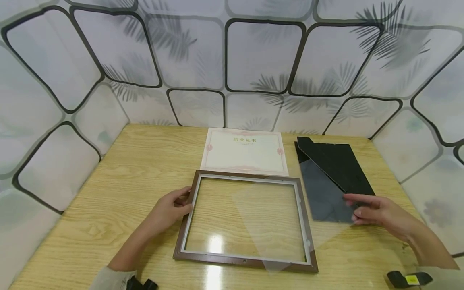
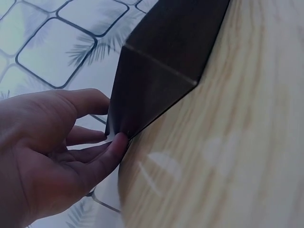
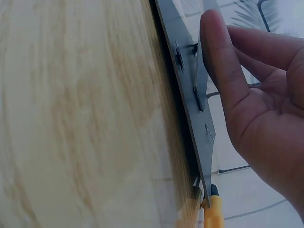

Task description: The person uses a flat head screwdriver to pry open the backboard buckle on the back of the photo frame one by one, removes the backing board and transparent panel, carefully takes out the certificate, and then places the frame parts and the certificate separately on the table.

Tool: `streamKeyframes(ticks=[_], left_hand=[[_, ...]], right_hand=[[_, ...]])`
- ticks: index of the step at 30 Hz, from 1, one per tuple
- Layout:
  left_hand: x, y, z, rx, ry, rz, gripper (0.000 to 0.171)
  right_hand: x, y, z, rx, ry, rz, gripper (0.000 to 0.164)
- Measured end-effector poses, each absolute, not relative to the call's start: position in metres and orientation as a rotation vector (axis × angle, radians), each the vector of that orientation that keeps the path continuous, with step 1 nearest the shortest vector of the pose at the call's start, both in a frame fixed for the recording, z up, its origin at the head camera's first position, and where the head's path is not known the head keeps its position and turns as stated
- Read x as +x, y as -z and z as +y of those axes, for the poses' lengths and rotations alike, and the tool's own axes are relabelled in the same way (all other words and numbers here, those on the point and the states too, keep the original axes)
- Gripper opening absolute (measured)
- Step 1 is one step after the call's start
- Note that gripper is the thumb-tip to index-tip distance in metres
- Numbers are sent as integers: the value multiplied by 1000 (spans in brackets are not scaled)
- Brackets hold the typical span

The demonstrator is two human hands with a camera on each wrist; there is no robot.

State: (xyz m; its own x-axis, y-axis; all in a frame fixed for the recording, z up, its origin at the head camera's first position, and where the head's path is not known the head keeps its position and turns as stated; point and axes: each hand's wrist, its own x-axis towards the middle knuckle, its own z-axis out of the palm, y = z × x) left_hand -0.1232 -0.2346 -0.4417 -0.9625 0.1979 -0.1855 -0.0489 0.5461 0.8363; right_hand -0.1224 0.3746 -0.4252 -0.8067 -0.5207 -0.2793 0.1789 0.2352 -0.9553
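A brown picture frame (image 1: 308, 241) with a pale inner edge lies on the table. My left hand (image 1: 170, 209) grips its left side, thumb and fingers around the rail. In the left wrist view, fingertips hold the dark frame (image 2: 156, 80) near a corner. A clear plastic sheet (image 1: 253, 217) lies slantwise over the frame's opening and right rail, its outline faint. My right hand (image 1: 380, 213) pinches the sheet at its right end, above the lower edge of a black backing board (image 1: 340, 161). The right wrist view shows that hand (image 3: 256, 90) beside the board (image 3: 183, 90).
Behind the frame lies a cream certificate (image 1: 244, 155) with a pink border. The backing board carries a slanted black stand leg (image 1: 320, 163). Low in the right wrist view is an orange-yellow handle (image 3: 214, 211). Patterned cloth walls (image 1: 261, 60) border the wooden table (image 1: 145, 161).
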Motion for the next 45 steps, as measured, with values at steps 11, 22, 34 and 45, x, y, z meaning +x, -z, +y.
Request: streamKeyframes(ticks=[11,22,34,45], left_hand=[[-121,435,-237,162,-1347,2494,69],[-123,437,-235,200,-1301,2554,64],[-123,436,-232,164,-1289,2560,63],[-122,439,-231,156,-1307,2540,65]], right_hand=[[-121,431,370,-426,1669,1762,56],[-115,434,365,-433,1766,1845,56],[-112,430,361,-491,1896,1863,57],[-115,427,352,-624,2091,1670,60]])
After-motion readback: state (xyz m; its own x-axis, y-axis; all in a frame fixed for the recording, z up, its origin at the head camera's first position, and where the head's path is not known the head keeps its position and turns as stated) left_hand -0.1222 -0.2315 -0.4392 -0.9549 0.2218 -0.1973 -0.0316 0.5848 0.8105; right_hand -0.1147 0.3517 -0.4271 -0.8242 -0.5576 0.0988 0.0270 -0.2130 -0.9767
